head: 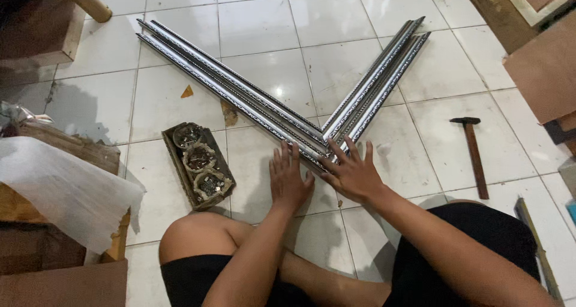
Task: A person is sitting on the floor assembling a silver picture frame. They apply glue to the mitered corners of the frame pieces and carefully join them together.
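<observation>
Two bundles of dark, silver-edged frame mouldings lie on the white tiled floor and meet in a V. The left moulding bundle (pixel 228 85) runs up to the far left; the right moulding bundle (pixel 378 79) runs up to the far right. My left hand (pixel 289 181) lies flat, fingers spread, on the near end of the left bundle. My right hand (pixel 354 174) presses flat with fingers spread at the corner where the two bundles meet. Neither hand grips anything. I sit on the floor with my knees on either side.
A shallow cardboard tray (pixel 180 163) holding three round tins of small hardware sits left of my hands. A hammer (pixel 474 154) lies on the tiles at the right. Wooden boards (pixel 543 67) stand at the upper right; white paper (pixel 66 187) drapes over wood at the left.
</observation>
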